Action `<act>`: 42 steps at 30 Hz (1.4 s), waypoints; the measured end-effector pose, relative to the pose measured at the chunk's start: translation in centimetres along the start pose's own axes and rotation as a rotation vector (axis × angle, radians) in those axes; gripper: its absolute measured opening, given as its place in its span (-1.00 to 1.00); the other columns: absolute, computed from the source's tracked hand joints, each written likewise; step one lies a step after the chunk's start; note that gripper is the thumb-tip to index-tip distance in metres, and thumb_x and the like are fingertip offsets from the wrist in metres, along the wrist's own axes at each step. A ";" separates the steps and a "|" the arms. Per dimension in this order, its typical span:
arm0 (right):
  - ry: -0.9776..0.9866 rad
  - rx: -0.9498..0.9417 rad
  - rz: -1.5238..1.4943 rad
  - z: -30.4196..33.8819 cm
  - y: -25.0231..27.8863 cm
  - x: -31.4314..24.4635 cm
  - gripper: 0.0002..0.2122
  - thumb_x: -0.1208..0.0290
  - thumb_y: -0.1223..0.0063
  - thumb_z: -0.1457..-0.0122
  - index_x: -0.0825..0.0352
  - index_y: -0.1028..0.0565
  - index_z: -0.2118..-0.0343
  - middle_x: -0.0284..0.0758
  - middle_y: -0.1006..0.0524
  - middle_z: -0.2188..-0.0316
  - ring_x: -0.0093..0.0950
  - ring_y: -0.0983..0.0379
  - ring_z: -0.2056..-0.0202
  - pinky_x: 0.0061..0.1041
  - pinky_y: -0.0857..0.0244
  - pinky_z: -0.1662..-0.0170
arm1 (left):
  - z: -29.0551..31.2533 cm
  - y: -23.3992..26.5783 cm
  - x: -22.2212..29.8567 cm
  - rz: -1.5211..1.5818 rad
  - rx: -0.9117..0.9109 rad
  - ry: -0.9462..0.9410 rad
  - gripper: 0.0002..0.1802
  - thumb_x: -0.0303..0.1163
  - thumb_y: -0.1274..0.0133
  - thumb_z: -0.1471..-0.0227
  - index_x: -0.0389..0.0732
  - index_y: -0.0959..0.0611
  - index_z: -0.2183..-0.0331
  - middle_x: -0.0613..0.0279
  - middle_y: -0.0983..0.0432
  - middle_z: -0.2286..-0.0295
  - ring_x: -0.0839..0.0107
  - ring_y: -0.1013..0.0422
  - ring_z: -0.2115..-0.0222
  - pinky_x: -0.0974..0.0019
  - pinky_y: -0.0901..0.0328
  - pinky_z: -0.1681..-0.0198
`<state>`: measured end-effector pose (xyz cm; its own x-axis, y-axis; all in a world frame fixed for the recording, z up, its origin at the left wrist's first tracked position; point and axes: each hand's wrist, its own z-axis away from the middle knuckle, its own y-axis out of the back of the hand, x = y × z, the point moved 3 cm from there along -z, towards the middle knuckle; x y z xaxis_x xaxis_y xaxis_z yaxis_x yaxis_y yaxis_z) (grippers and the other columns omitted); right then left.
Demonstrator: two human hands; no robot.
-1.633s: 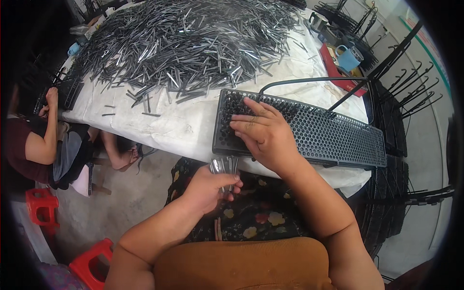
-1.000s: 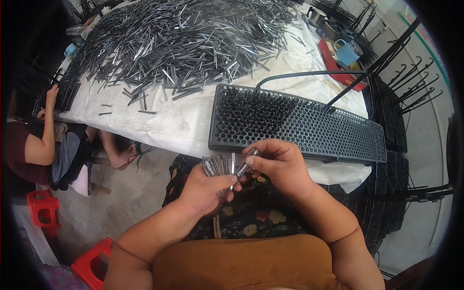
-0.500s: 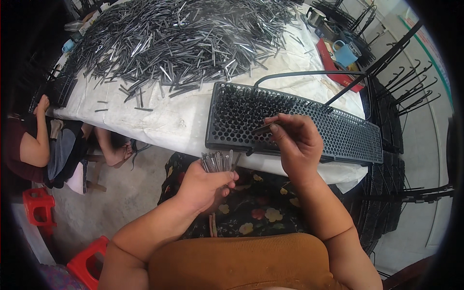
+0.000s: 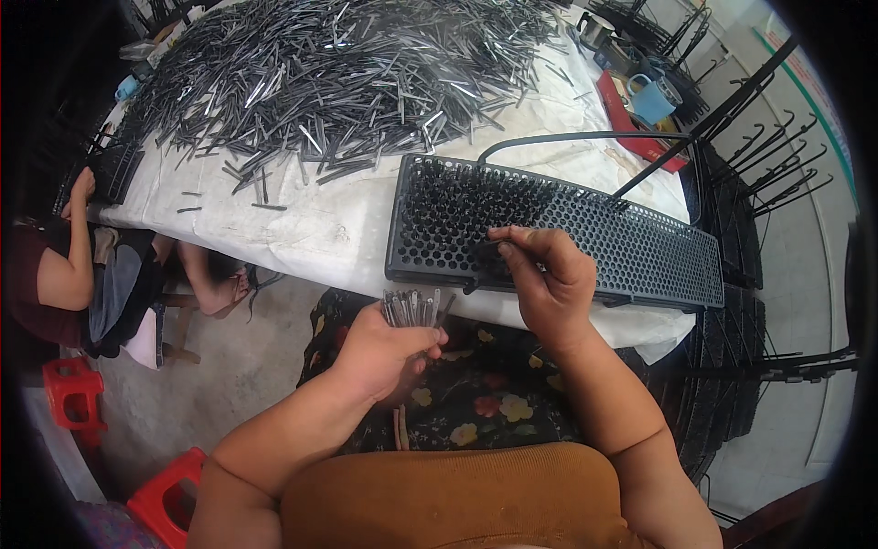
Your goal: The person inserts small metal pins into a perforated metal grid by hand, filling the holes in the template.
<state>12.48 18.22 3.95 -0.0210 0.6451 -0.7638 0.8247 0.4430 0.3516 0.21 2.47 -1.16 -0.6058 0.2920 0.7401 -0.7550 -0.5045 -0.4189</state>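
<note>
My left hand (image 4: 384,346) is closed round a bundle of thin grey strips (image 4: 413,309), their ends sticking up past the thumb. It is held over my lap, just off the table's near edge. My right hand (image 4: 551,273) hovers over the near edge of a long black perforated rack (image 4: 631,245). Thumb and forefinger are pinched together on a thin dark strip, hard to make out against the rack. Many upright dark strips (image 4: 457,197) fill holes in the rack's left part. The holes toward its right end show no strips.
A large heap of loose strips (image 4: 347,82) covers the far side of the white-covered table (image 4: 302,220). At the back right are a blue mug (image 4: 653,99) and a red box (image 4: 631,128). Black hooked racks (image 4: 777,165) stand right. Another person (image 4: 69,265) sits left, near red stools (image 4: 75,393).
My right hand has moved slightly left and nearer, its pinched fingertips now lower over the rack's near edge. My left hand has barely moved with its bundle.
</note>
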 end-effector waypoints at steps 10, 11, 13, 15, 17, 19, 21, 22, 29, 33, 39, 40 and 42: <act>0.076 0.042 -0.006 0.1 0.9 -0.1 -0.89 0.74 -0.10 -0.01 0.43 -0.45 0.41 -0.16 -0.60 0.41 -0.42 -0.59 0.30 -0.58 -0.44 0.27 | 0.0 0.0 0.0 -0.023 0.003 0.004 -0.86 -0.59 -0.13 0.14 -0.33 -0.57 0.40 0.15 -0.53 0.51 0.43 -0.43 0.57 0.46 -0.25 0.61; 0.088 0.039 -0.018 0.1 0.8 -0.1 -0.89 0.75 -0.10 -0.01 0.43 -0.45 0.41 -0.16 -0.60 0.41 -0.42 -0.59 0.29 -0.58 -0.44 0.26 | 0.0 0.1 0.1 -0.022 0.003 0.003 -0.86 -0.59 -0.13 0.14 -0.33 -0.57 0.40 0.15 -0.53 0.51 0.43 -0.43 0.57 0.46 -0.25 0.61; 0.087 0.045 -0.012 0.0 1.0 -0.1 -0.89 0.75 -0.10 -0.01 0.43 -0.45 0.42 -0.16 -0.59 0.41 -0.42 -0.59 0.29 -0.57 -0.44 0.26 | 0.1 0.1 0.2 -0.011 0.010 -0.001 -0.86 -0.58 -0.13 0.14 -0.33 -0.57 0.40 0.14 -0.53 0.51 0.43 -0.43 0.57 0.46 -0.24 0.62; 0.084 0.049 -0.011 0.0 1.1 -0.1 -0.88 0.75 -0.10 -0.01 0.43 -0.45 0.42 -0.17 -0.59 0.42 -0.43 -0.59 0.29 -0.57 -0.44 0.27 | 0.1 0.2 0.2 -0.010 0.011 -0.002 -0.86 -0.58 -0.13 0.14 -0.33 -0.57 0.40 0.14 -0.53 0.51 0.43 -0.43 0.57 0.46 -0.24 0.62; 0.043 0.029 0.009 0.0 0.9 0.2 -0.88 0.75 -0.10 0.00 0.42 -0.45 0.42 -0.18 -0.59 0.43 -0.42 -0.59 0.28 -0.56 -0.44 0.27 | 0.0 0.1 0.2 -0.009 0.010 -0.003 -0.86 -0.58 -0.13 0.14 -0.33 -0.57 0.41 0.15 -0.53 0.51 0.44 -0.43 0.57 0.46 -0.24 0.62; 0.050 0.021 -0.011 0.2 0.5 0.4 -0.88 0.75 -0.11 0.00 0.42 -0.45 0.42 -0.18 -0.59 0.43 -0.41 -0.59 0.29 -0.56 -0.45 0.28 | -0.1 0.1 0.2 -0.019 0.016 -0.008 -0.86 -0.59 -0.13 0.14 -0.33 -0.57 0.41 0.15 -0.53 0.51 0.44 -0.43 0.57 0.45 -0.24 0.62; 0.056 0.013 -0.031 0.2 0.2 0.6 -0.88 0.75 -0.11 0.00 0.41 -0.45 0.43 -0.18 -0.59 0.43 -0.40 -0.59 0.29 -0.56 -0.45 0.28 | -0.1 0.0 0.4 -0.017 0.011 -0.002 -0.86 -0.59 -0.13 0.14 -0.33 -0.57 0.41 0.14 -0.53 0.51 0.44 -0.43 0.57 0.45 -0.24 0.62; 0.059 0.009 -0.014 0.2 0.2 0.6 -0.87 0.74 -0.12 0.01 0.40 -0.45 0.43 -0.19 -0.59 0.43 -0.38 -0.59 0.30 -0.55 -0.45 0.29 | -0.1 -0.1 0.4 -0.016 0.007 0.004 -0.86 -0.59 -0.13 0.14 -0.34 -0.57 0.40 0.14 -0.53 0.51 0.44 -0.43 0.57 0.45 -0.24 0.62; 0.288 -0.156 0.223 -1.0 -0.3 -0.8 -0.80 0.77 -0.13 0.10 0.39 -0.46 0.40 -0.22 -0.59 0.39 -0.34 -0.55 0.32 -0.51 -0.42 0.28 | -0.3 -0.1 0.4 -0.012 0.015 0.016 -0.87 -0.60 -0.16 0.16 -0.30 -0.57 0.43 0.22 -0.52 0.55 0.51 -0.44 0.58 0.51 -0.23 0.66; 0.335 -0.105 0.322 -1.7 -0.6 -1.0 -0.80 0.63 -0.20 0.12 0.30 -0.54 0.37 -0.31 -0.59 0.42 -0.31 -0.51 0.33 -0.42 -0.35 0.31 | -0.2 -0.3 0.5 -0.043 0.014 0.006 -0.86 -0.59 -0.14 0.14 -0.33 -0.57 0.40 0.14 -0.53 0.51 0.43 -0.44 0.57 0.46 -0.25 0.62; 0.293 -0.126 0.397 -1.5 -0.6 -0.5 -0.81 0.57 -0.21 0.10 0.24 -0.58 0.36 -0.40 -0.61 0.38 -0.30 -0.48 0.18 -0.36 -0.28 0.13 | -0.3 -0.1 0.3 -0.046 0.010 0.008 -0.86 -0.58 -0.15 0.14 -0.31 -0.56 0.41 0.15 -0.53 0.52 0.43 -0.44 0.57 0.45 -0.25 0.63; 0.295 -0.122 0.400 -1.4 -0.5 -0.5 -0.82 0.57 -0.21 0.10 0.23 -0.58 0.37 -0.41 -0.61 0.37 -0.30 -0.49 0.18 -0.36 -0.27 0.12 | -0.3 0.0 0.3 -0.048 0.011 0.016 -0.86 -0.58 -0.15 0.14 -0.31 -0.56 0.41 0.15 -0.53 0.52 0.43 -0.44 0.57 0.45 -0.24 0.63; 0.293 -0.117 0.407 -1.4 -0.3 -0.6 -0.82 0.57 -0.21 0.09 0.22 -0.59 0.37 -0.42 -0.61 0.36 -0.30 -0.49 0.17 -0.35 -0.26 0.11 | -0.3 -0.2 0.4 -0.045 0.009 0.006 -0.86 -0.58 -0.15 0.14 -0.31 -0.57 0.41 0.15 -0.53 0.52 0.43 -0.44 0.57 0.45 -0.25 0.63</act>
<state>11.42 18.58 5.06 0.1176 0.9198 -0.3744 0.7307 0.1751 0.6599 0.06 2.96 -0.97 -0.5725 0.3197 0.7550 -0.7793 -0.4983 -0.3799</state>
